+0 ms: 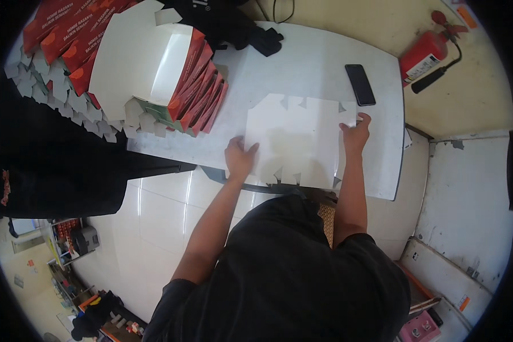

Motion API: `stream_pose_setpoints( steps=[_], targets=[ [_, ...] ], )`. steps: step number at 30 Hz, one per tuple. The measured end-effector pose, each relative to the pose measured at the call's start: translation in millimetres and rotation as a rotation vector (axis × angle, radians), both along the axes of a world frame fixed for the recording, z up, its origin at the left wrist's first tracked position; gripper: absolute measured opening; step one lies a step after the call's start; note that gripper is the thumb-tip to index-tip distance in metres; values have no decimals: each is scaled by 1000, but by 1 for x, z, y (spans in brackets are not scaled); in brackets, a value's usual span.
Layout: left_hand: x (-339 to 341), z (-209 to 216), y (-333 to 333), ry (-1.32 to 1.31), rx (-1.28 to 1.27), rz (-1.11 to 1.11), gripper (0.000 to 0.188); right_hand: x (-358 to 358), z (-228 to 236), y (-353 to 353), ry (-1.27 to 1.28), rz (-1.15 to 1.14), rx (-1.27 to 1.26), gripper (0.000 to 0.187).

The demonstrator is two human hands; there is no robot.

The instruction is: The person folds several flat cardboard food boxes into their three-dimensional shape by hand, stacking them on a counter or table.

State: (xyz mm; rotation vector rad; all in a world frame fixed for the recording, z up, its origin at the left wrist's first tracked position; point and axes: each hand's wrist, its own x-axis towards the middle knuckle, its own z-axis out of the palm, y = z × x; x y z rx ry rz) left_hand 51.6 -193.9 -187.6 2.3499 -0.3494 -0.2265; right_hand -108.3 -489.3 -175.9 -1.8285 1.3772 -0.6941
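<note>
A flat white cardboard box blank (296, 139) with notched edges lies on the white table in front of me, its plain side up. My left hand (241, 158) grips its left edge, the thumb lying on top of the sheet. At the opposite edge, my right hand (356, 135) pinches the card near the upper right corner. Part of the fingers of both hands is hidden. To the left, several red and white box blanks (196, 94) are piled in a leaning stack, the topmost showing its white inside.
A black phone (360, 84) rests at the table's far right. Beyond that corner a red fire extinguisher (424, 54) is by the wall. Dark cloth (228, 25) lies along the back edge. More red box blanks (68, 43) fill the far left, above black fabric (57, 176).
</note>
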Motion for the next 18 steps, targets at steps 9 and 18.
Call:
stream_pose_setpoints(
  steps=[9, 18],
  targets=[
    [-15, -12, 57, -24, -211, 106, 40, -30, 120, 67, -63, 449, -150, 34],
    [-89, 173, 118, 1401, -1425, -298, 81, -63, 232, 187, -324, 1525, -228, 44]
  ],
)
